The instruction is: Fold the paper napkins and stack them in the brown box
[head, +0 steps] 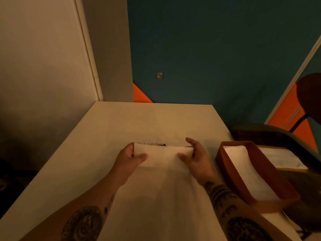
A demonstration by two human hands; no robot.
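Both grips pinched on one paper napkin [162, 156]: my left hand [129, 158] has its left end, thumb on top and fingers tucked under; my right hand [197, 154] has the right end the same way. Napkin sits mid-worktop [107, 129], folded into a long band, far edge doubled over.

Handling, as I judge it: near weightless, limp, no stiffness of its own. Tears if pulled apart between the hands; creases hold once pressed. Not slippery, but layers slide on each other. Best held at the two short ends, close to the fold, so the layers stay lined up.

Brown box [227, 169] lies just to the right, near my right wrist, long and narrow, open on top. Folded napkins [243, 164] already lie inside it, white, filling much of the floor.

Beyond the box: more white paper [281, 158], flat, possibly unfolded stock; cannot tell what carries it. Dark chair [278, 136] behind that.

In the way: only the box's near wall, which the napkin must be lifted over. Something small and dark shows at the napkin's far edge; too blurred to name.
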